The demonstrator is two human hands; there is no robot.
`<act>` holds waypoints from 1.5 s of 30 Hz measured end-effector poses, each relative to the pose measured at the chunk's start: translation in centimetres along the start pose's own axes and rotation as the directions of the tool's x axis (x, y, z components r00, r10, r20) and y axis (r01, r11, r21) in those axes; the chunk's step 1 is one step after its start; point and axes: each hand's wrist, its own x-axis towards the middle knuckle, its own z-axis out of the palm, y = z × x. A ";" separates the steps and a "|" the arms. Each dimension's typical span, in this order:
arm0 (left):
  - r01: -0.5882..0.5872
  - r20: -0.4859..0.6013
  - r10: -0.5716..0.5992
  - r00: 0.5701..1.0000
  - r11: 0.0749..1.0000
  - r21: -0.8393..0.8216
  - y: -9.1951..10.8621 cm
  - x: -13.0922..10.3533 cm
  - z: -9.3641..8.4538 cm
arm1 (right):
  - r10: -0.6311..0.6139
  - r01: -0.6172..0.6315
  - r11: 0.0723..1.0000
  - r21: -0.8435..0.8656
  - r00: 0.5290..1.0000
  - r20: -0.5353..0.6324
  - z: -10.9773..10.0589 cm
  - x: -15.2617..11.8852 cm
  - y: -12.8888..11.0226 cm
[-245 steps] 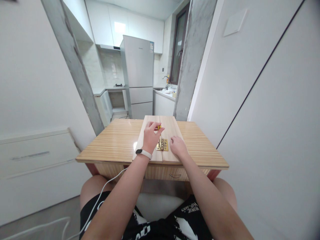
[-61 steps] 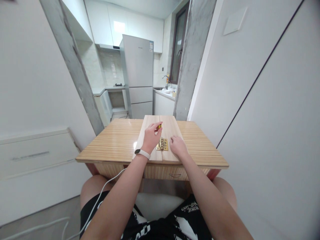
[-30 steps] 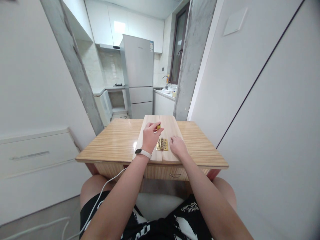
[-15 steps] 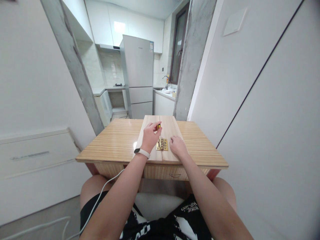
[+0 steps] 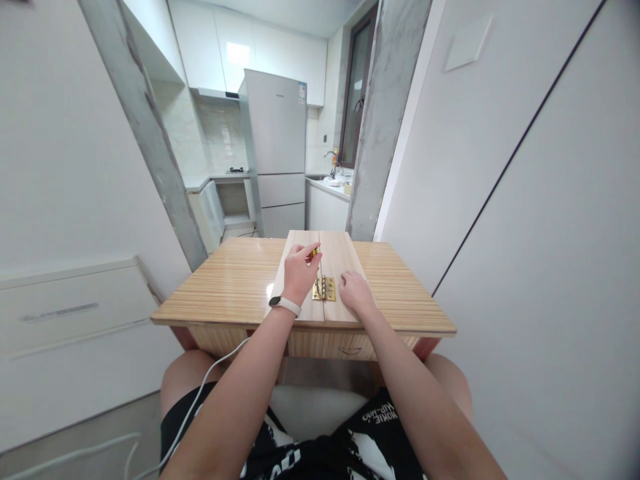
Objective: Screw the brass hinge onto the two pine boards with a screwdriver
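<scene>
Between the thumb and fingers of my left hand (image 5: 301,273) is a small yellow-and-black object (image 5: 315,253), held above two pale wooden boards (image 5: 334,248) that lie side by side. A brass hinge (image 5: 329,289) lies across the seam between the boards, with small dark pieces on it, too small to tell apart. My right hand (image 5: 355,291) rests on the right board beside the hinge, fingers curled; whether anything is under them is hidden.
The boards lie on a striped wooden table (image 5: 240,273) with a drawer (image 5: 327,345) in front. A white cable (image 5: 210,370) hangs near my left forearm. Beyond stand a fridge (image 5: 280,127) and a sink counter (image 5: 327,193). White walls flank the table.
My left hand has shifted very slightly left with the small yellow-and-black object, which is turned a little. My right hand has stayed in place on the board.
</scene>
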 end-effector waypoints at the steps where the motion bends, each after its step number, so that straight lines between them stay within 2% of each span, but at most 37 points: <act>1: -0.014 0.015 0.014 1.000 1.000 -0.006 0.1 0.0 0.0 | 0.002 -0.002 1.000 -0.001 1.000 0.004 0.0 0.0 0.0; 5: -0.054 0.064 0.056 0.996 0.998 -0.045 0.3 0.0 0.1 | 0.004 -0.004 1.000 -0.010 1.000 -0.002 -0.2 -0.1 -0.1; 11: -0.045 0.029 0.048 0.998 0.995 -0.085 0.3 -0.2 0.1 | 0.010 -0.010 1.000 -0.007 1.000 0.003 -0.3 -0.1 -0.3; 16: -0.012 -0.035 0.011 0.999 0.999 -0.033 0.6 -0.2 -0.1 | 0.008 -0.008 1.000 -0.013 1.000 0.000 -0.4 -0.1 -0.3; 22: 0.031 -0.055 -0.028 0.998 0.998 0.052 0.7 -0.2 -0.2 | 0.014 -0.014 1.000 -0.012 1.000 0.016 -0.4 -0.1 -0.3; 35: -0.023 0.082 0.029 0.996 0.997 -0.070 0.3 0.1 -0.4 | 0.013 -0.013 1.000 -0.008 1.000 0.022 -0.5 -0.2 -0.3; 40: 0.012 0.059 -0.005 0.998 0.992 -0.122 -0.2 0.1 -0.3 | 0.011 -0.011 1.000 -0.008 1.000 0.026 -0.2 -0.1 -0.1; 45: -0.027 0.006 0.028 1.000 0.996 -0.087 0.6 -0.3 -0.1 | -0.005 0.005 1.000 -0.003 1.000 0.001 -0.1 -0.1 -0.1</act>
